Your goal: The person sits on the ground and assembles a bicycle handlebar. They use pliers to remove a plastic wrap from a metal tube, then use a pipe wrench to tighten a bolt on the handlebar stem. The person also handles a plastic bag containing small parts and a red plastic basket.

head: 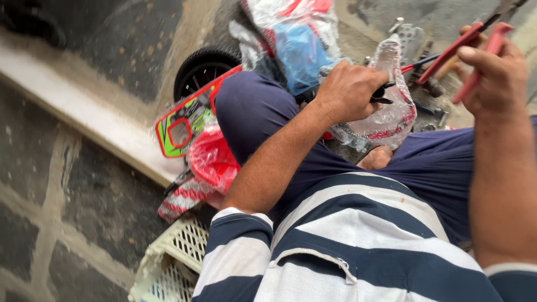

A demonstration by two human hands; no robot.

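Floor (84, 196) under me is dark stone slabs w/ pale mortar joints, a bit rough. A long pale step or curb (84, 112) runs diagonally across it, upper left down toward my knee. Small black wheel (201, 70) sits on the floor just past the curb, partly behind a red and green panel (184, 126) wrapped in clear plastic. Near that, a red plastic-wrapped part (212, 159) lies against the curb edge. White lattice crate (173, 260) stands on the slabs at lower left, beside my side.
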